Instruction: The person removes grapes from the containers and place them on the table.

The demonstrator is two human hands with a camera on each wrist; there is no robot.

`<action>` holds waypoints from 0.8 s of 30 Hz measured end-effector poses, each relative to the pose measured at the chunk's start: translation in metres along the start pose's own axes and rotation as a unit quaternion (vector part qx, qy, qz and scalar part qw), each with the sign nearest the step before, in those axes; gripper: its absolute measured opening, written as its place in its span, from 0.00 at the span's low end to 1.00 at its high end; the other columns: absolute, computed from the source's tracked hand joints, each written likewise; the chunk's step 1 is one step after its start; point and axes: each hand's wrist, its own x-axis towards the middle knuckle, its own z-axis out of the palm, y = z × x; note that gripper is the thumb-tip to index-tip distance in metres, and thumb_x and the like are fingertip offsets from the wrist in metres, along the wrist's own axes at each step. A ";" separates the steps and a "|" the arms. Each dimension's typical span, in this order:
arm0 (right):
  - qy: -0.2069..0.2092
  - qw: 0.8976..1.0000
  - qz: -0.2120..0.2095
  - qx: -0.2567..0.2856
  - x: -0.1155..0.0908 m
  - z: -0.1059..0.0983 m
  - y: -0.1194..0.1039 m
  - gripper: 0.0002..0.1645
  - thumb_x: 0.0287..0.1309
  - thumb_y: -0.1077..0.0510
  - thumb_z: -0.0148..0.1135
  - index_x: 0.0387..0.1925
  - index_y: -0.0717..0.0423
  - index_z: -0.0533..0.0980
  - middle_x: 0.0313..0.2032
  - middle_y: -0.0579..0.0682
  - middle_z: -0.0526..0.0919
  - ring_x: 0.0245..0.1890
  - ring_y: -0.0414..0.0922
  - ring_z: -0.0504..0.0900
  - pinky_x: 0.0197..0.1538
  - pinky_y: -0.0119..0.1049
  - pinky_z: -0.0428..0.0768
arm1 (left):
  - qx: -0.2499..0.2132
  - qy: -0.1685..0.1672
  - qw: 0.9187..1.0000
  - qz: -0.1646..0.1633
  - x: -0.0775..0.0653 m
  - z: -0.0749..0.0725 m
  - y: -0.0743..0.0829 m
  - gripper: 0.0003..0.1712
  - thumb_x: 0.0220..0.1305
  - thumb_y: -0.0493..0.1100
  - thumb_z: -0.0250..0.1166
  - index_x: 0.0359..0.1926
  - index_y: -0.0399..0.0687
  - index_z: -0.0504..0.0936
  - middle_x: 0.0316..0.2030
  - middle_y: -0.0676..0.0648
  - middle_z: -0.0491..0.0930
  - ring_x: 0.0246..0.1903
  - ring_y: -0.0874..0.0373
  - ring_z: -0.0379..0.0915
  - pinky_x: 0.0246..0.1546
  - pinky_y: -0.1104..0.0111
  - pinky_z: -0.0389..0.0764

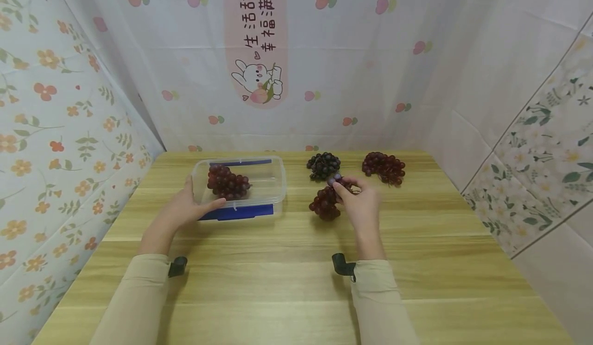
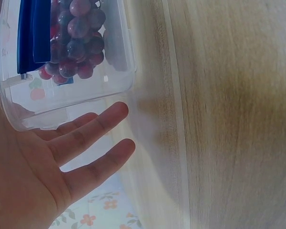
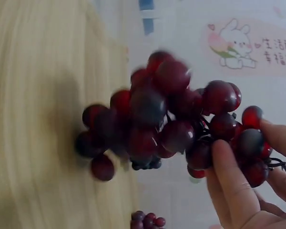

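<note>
Dark red grapes (image 1: 325, 204) hang in a bunch from my right hand (image 1: 362, 201), just above the table. The right fingers (image 3: 231, 179) and thumb pinch the stem end of this bunch. On the left stands a clear plastic box (image 1: 279, 180) with blue clips and no lid on top. Another red grape bunch (image 1: 228, 183) lies inside it. My left hand (image 1: 178, 208) rests against the box's near left corner, thumb along the front rim. In the left wrist view the left fingers (image 2: 93, 136) are straight and spread beside the box wall.
A black grape bunch (image 1: 324, 166) lies behind my right hand. Farther right is another red bunch (image 1: 383, 168). All stand on a wood-grain table (image 1: 259, 283) with a patterned curtain (image 1: 324, 72) along its back edge. Floral cloth (image 1: 51, 144) hangs at the left.
</note>
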 end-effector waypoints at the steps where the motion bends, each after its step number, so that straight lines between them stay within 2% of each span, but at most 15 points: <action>1: -0.006 1.000 0.000 -0.020 0.000 0.000 0.001 0.20 0.69 0.56 0.72 0.58 0.61 0.83 0.65 0.61 0.80 0.44 0.54 0.94 0.43 0.33 0.91 | -0.001 0.000 1.000 -0.001 0.000 0.000 0.000 0.86 0.57 0.87 0.61 0.82 0.37 0.17 0.80 0.17 0.43 0.77 0.18 0.51 0.74 0.29 0.61; 5: -0.020 0.995 -0.008 -0.099 0.000 0.002 0.006 0.20 0.69 0.53 0.72 0.57 0.59 0.84 0.62 0.61 0.83 0.34 0.47 0.90 0.33 0.27 0.83 | -0.001 -0.001 1.000 -0.002 0.000 0.000 0.000 0.86 0.57 0.87 0.61 0.81 0.38 0.16 0.80 0.17 0.44 0.77 0.18 0.52 0.74 0.29 0.62; 8: -0.025 0.991 -0.017 -0.131 0.001 0.004 0.009 0.20 0.69 0.52 0.73 0.56 0.59 0.85 0.58 0.61 0.86 0.34 0.45 0.85 0.34 0.32 0.81 | 0.001 0.003 1.000 0.001 -0.001 0.000 0.000 0.86 0.58 0.86 0.61 0.82 0.38 0.16 0.80 0.17 0.44 0.77 0.18 0.52 0.73 0.29 0.62; 10: -0.032 0.988 -0.020 -0.149 0.002 0.005 0.010 0.21 0.69 0.52 0.72 0.57 0.59 0.84 0.60 0.61 0.85 0.40 0.50 0.86 0.40 0.38 0.83 | 0.001 0.004 1.000 0.003 -0.001 0.000 0.001 0.85 0.58 0.86 0.61 0.82 0.38 0.17 0.80 0.17 0.45 0.76 0.18 0.54 0.73 0.29 0.63; 12: -0.042 0.985 -0.017 -0.168 0.003 0.006 0.012 0.22 0.70 0.52 0.71 0.58 0.60 0.83 0.63 0.62 0.84 0.51 0.54 0.86 0.49 0.44 0.85 | -0.001 0.003 1.000 0.003 -0.002 0.000 0.002 0.85 0.59 0.86 0.61 0.82 0.39 0.17 0.80 0.17 0.46 0.76 0.18 0.54 0.73 0.28 0.63; 15: -0.068 0.976 -0.007 -0.208 0.005 0.006 0.012 0.24 0.73 0.52 0.68 0.63 0.60 0.80 0.69 0.64 0.79 0.65 0.60 0.80 0.61 0.53 0.83 | 0.001 0.000 1.000 0.003 -0.002 -0.001 0.002 0.84 0.60 0.85 0.61 0.82 0.38 0.17 0.79 0.16 0.45 0.76 0.18 0.54 0.72 0.28 0.63; 20: -0.114 0.960 0.001 -0.255 0.009 0.006 0.013 0.28 0.78 0.50 0.62 0.70 0.60 0.73 0.74 0.67 0.72 0.74 0.63 0.73 0.70 0.60 0.77 | 0.002 -0.003 1.000 0.006 -0.002 -0.002 0.003 0.84 0.61 0.85 0.61 0.82 0.38 0.16 0.79 0.16 0.46 0.75 0.18 0.56 0.71 0.28 0.65; 24: -0.134 0.955 -0.008 -0.264 0.013 0.008 0.018 0.29 0.79 0.49 0.59 0.71 0.59 0.71 0.75 0.68 0.70 0.78 0.65 0.68 0.75 0.62 0.72 | 0.000 -0.003 1.000 0.007 -0.002 -0.002 0.003 0.84 0.60 0.85 0.61 0.82 0.38 0.16 0.79 0.16 0.48 0.75 0.18 0.57 0.71 0.28 0.66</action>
